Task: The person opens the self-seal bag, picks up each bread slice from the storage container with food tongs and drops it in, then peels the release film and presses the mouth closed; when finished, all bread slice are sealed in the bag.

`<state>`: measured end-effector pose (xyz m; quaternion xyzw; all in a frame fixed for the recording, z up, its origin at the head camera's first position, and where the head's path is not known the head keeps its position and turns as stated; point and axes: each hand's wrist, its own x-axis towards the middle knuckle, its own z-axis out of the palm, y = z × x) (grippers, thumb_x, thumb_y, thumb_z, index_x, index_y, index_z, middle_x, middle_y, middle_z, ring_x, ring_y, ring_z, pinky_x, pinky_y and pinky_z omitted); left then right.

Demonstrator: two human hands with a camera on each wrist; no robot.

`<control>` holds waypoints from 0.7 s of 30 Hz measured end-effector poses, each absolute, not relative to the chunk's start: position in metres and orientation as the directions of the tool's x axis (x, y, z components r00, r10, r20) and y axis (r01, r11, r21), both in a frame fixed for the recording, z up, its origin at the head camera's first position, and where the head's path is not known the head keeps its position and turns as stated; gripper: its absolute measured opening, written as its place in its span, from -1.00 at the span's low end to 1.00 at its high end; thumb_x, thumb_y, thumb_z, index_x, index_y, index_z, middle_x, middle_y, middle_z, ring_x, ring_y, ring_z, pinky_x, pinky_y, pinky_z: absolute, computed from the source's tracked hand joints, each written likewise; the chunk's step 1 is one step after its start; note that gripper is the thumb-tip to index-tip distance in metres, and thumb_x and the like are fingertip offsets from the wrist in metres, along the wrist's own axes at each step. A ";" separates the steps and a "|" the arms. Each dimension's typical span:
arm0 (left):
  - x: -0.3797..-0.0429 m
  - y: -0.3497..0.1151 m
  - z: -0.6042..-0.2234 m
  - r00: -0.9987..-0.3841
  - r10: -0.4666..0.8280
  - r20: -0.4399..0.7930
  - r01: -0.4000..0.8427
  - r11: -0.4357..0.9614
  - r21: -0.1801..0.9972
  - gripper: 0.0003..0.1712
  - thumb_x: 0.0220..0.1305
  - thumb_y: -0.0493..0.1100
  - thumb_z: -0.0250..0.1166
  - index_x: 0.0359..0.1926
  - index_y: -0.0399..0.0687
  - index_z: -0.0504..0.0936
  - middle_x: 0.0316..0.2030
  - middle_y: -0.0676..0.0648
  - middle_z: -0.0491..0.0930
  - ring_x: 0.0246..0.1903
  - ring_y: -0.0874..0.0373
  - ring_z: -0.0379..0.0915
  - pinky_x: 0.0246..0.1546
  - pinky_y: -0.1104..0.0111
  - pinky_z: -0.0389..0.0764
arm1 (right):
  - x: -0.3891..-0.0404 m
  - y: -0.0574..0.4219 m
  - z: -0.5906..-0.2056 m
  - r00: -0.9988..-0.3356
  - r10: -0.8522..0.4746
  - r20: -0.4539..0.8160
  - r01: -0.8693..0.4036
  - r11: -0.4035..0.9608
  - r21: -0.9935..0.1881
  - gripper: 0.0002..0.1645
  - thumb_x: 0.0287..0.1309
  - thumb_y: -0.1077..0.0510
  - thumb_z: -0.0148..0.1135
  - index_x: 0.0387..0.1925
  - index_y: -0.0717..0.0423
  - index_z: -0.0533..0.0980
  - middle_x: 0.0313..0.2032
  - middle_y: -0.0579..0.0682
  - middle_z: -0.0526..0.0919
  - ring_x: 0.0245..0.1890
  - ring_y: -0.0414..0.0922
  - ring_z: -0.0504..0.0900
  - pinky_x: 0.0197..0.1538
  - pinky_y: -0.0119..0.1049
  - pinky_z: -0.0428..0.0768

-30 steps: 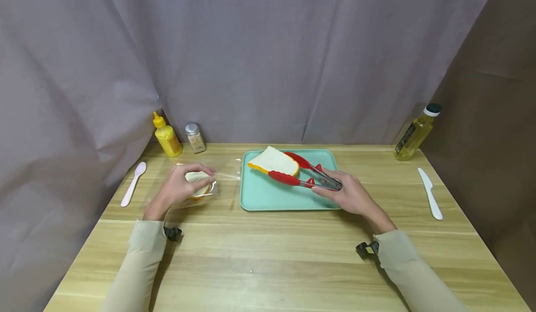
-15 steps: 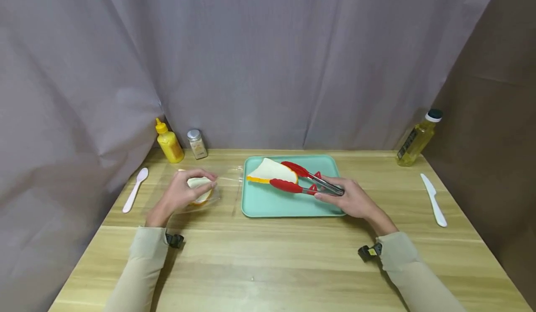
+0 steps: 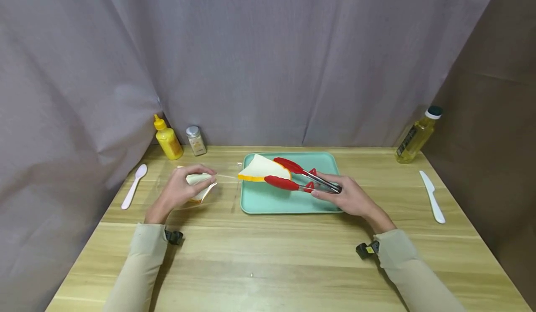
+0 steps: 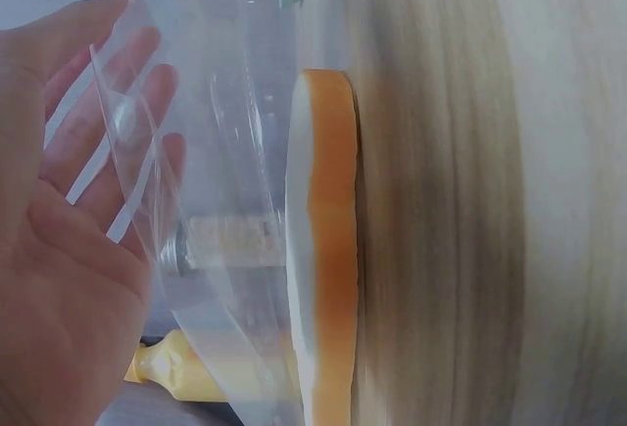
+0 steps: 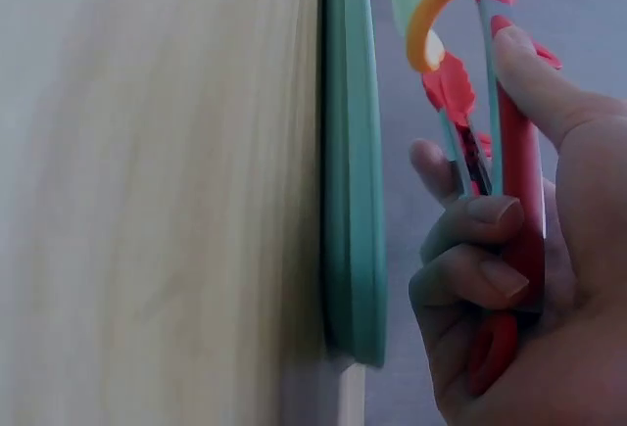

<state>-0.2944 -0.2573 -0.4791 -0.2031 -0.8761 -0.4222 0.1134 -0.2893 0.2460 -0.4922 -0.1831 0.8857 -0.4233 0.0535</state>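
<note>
My right hand [image 3: 351, 194] grips red-tipped tongs [image 3: 283, 183], which clasp a slice of bread [image 3: 263, 167] by its near sides. In the right wrist view that slice hangs above the level of the green tray [image 3: 289, 206], apart from it. In the head view its left corner reaches past the tray's left rim. My left hand [image 3: 182, 188] pinches the lifted edge of a clear plastic bag [image 4: 217, 299] between thumb and fingers. Another slice of bread [image 4: 331, 220] lies flat on the table, in or under the clear plastic; partly covered by my hand in the head view.
A yellow squeeze bottle [image 3: 169, 142] and a shaker jar [image 3: 196, 142] stand at the back left, near a pale spoon [image 3: 134, 187]. An oil bottle [image 3: 416, 139] stands back right, a white knife [image 3: 432, 197] before it. Grey curtain [image 3: 268, 60] hangs behind the table.
The tongs and their bread have moved left, towards the bag, and the slice now overhangs the tray's left rim. My left hand has stayed nearly still, holding the bag.
</note>
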 end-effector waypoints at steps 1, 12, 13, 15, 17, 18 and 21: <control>-0.294 -0.258 -0.479 -0.892 0.260 0.371 0.452 0.560 0.694 -0.82 0.32 -0.12 0.60 -0.09 0.25 0.86 -0.08 0.08 0.87 0.06 0.14 0.77 0.31 0.09 0.63 | -0.288 0.244 -0.491 -0.925 -0.376 0.064 -0.285 0.570 -0.771 -0.12 0.26 -0.27 0.56 0.54 -0.22 0.47 0.24 0.07 0.68 -0.16 -0.02 0.52 -0.30 -0.34 0.52; -0.295 -0.258 -0.478 -0.891 0.259 0.373 0.453 0.549 0.702 -0.85 0.32 -0.06 0.60 -0.15 0.33 0.85 -0.13 0.19 0.86 0.02 0.18 0.78 0.27 0.12 0.66 | -0.279 0.216 -0.487 -0.896 -0.429 0.115 -0.372 0.583 -0.723 -0.04 0.20 -0.37 0.56 0.54 -0.22 0.46 0.39 -0.10 0.66 0.26 -0.02 0.61 0.26 0.00 0.63; -0.295 -0.258 -0.478 -0.891 0.260 0.373 0.454 0.550 0.701 -0.86 0.33 -0.06 0.60 -0.15 0.33 0.85 -0.13 0.20 0.86 0.02 0.17 0.78 0.27 0.14 0.66 | -0.278 0.214 -0.487 -0.896 -0.429 0.113 -0.370 0.583 -0.724 -0.03 0.18 -0.38 0.56 0.54 -0.23 0.47 0.38 -0.11 0.66 0.24 -0.03 0.61 0.24 0.00 0.63; -0.294 -0.258 -0.478 -0.889 0.261 0.376 0.457 0.551 0.698 -0.86 0.33 -0.06 0.60 -0.15 0.35 0.85 -0.13 0.20 0.86 0.02 0.17 0.79 0.26 0.19 0.65 | -0.277 0.212 -0.487 -0.897 -0.428 0.110 -0.368 0.586 -0.722 -0.03 0.17 -0.41 0.56 0.53 -0.25 0.48 0.37 -0.11 0.67 0.21 -0.04 0.62 0.21 -0.05 0.61; -0.294 -0.258 -0.477 -0.890 0.260 0.375 0.456 0.553 0.697 -0.86 0.33 -0.05 0.59 -0.14 0.35 0.85 -0.13 0.21 0.86 0.02 0.18 0.78 0.26 0.26 0.64 | -0.276 0.210 -0.488 -0.897 -0.429 0.107 -0.368 0.592 -0.717 -0.04 0.17 -0.42 0.55 0.53 -0.27 0.48 0.38 -0.10 0.67 0.16 -0.04 0.62 0.13 -0.13 0.60; -0.293 -0.258 -0.477 -0.889 0.260 0.376 0.456 0.554 0.697 -0.86 0.33 -0.06 0.59 -0.14 0.34 0.85 -0.13 0.21 0.86 0.02 0.18 0.78 0.26 0.29 0.63 | -0.276 0.209 -0.488 -0.896 -0.431 0.109 -0.372 0.592 -0.715 -0.04 0.17 -0.43 0.54 0.53 -0.27 0.48 0.38 -0.09 0.67 0.13 -0.04 0.62 0.06 -0.18 0.60; -0.293 -0.258 -0.477 -0.887 0.262 0.381 0.462 0.548 0.698 -0.84 0.33 -0.10 0.59 -0.14 0.33 0.85 -0.12 0.20 0.86 0.02 0.18 0.78 0.27 0.35 0.61 | -0.276 0.207 -0.488 -0.895 -0.430 0.120 -0.380 0.594 -0.709 -0.04 0.16 -0.45 0.53 0.52 -0.31 0.48 0.33 -0.10 0.71 -0.08 -0.04 0.60 -0.21 -0.31 0.53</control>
